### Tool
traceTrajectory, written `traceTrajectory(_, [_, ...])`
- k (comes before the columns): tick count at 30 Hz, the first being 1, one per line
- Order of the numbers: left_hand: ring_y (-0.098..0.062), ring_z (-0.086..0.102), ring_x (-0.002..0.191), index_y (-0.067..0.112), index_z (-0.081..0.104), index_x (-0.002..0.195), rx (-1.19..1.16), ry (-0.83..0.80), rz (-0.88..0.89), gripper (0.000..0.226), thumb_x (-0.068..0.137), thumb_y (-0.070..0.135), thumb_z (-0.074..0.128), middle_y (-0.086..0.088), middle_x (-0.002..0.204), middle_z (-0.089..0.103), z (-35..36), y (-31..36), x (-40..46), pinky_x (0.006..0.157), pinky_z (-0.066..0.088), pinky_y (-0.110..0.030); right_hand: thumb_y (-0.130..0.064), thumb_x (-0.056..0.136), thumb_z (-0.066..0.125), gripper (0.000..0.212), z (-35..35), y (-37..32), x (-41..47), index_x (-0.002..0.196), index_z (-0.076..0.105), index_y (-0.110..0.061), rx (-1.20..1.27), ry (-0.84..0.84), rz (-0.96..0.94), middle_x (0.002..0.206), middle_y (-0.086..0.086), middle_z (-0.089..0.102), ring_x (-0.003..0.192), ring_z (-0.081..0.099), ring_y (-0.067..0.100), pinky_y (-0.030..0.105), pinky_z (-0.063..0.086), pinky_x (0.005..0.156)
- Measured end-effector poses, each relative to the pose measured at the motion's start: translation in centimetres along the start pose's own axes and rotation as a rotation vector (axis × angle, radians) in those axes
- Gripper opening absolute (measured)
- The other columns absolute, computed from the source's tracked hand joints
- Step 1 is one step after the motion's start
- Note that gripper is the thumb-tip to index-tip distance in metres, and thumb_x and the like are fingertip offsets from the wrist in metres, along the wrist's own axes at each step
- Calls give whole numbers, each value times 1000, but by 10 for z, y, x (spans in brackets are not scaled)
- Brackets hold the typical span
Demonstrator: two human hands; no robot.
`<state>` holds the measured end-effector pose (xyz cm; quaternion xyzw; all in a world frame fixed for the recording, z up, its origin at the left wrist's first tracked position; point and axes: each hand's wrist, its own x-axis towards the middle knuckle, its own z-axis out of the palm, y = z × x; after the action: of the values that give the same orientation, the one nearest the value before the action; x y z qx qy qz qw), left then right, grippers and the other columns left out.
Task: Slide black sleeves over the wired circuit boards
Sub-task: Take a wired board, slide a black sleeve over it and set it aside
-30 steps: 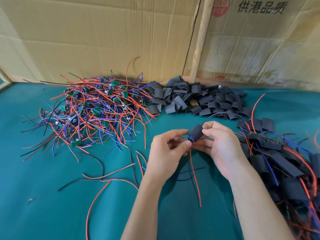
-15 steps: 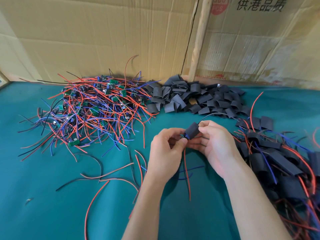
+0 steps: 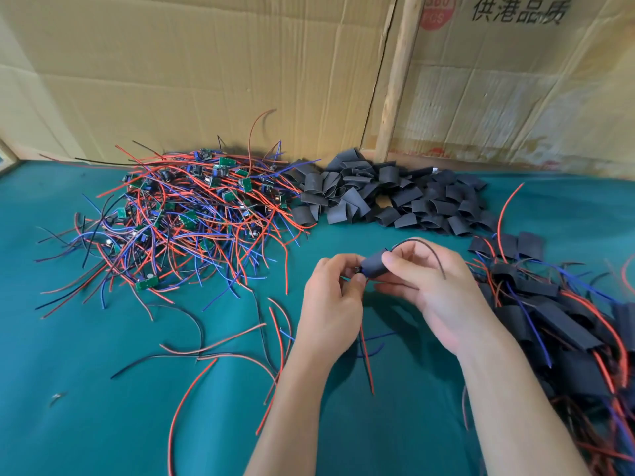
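Black sleeve held mid-air at centre, pinched at both ends, red wire trailing toward 6 o'clock, black wire arcing toward 3. Unsleeved circuit boards heaped at 10 o'clock; loose sleeves piled at 12; sleeved boards stacked at 3.

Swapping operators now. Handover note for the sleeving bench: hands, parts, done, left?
Left hand: grip pinches the wired end of the board at the sleeve's mouth.
Right hand: thumb and fingers hold the black sleeve, which covers most of the board; how far it is seated cannot be told.
Its red wire hangs below the hands and a black wire arcs over the right hand.
Bare wired boards: big pile on the far left.
Empty sleeves: pile at the far centre.
Done: sleeved units heaped on the right.
Left: finish this one, then work through the left pile.
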<state>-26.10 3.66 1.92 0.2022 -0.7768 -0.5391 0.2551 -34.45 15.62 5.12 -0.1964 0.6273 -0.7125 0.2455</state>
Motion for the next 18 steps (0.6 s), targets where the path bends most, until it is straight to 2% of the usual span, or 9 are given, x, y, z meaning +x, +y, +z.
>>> traceTrajectory(2, [-2,54,76,18,68,109,-1,-1,-4,21,96,5,60,-2,100,64,0,0,0,74,40,-12,-8,92,68,12,-1,0,0,83,62,-10,17,6,15,101,21,77,92,74,33,43,60,88])
traceTrajectory(4, [-1,53,74,17,69,109,2,-1,10,20,95,5,61,-2,98,64,-1,1,0,72,39,-10,-12,88,70,10,-4,1,1,87,62,-7,61,29,55,104,27,74,92,73,35,43,60,87])
traceTrajectory(8, [-4,56,74,18,71,105,-27,-4,56,20,92,5,67,3,89,64,-2,1,0,75,46,-17,-11,95,65,7,-7,3,3,94,62,-4,54,24,74,104,23,76,93,74,34,37,63,82])
traceTrajectory(10, [-8,60,72,20,72,101,-90,-15,43,20,89,5,71,6,84,67,-3,0,0,77,51,-24,-9,96,65,7,-7,4,3,92,63,-4,20,53,52,99,20,77,90,74,32,40,61,84])
traceTrajectory(12, [-6,63,72,22,74,97,-175,-38,23,19,86,6,76,11,81,70,-5,-1,0,74,53,-22,-8,95,66,10,-7,4,3,86,63,-8,14,82,37,92,16,77,86,74,28,42,61,85])
traceTrajectory(15, [-5,64,71,18,75,92,-373,-94,-21,13,83,11,80,10,79,72,-6,0,0,70,50,-17,-8,91,70,12,-6,3,2,81,66,-12,100,101,28,87,14,75,83,75,28,36,61,76])
traceTrajectory(18, [-12,63,74,12,73,92,-502,-102,-42,13,82,16,80,3,82,72,-6,0,0,70,52,-23,-10,91,72,9,-4,2,1,82,69,-11,115,129,13,86,14,75,80,74,27,32,61,73])
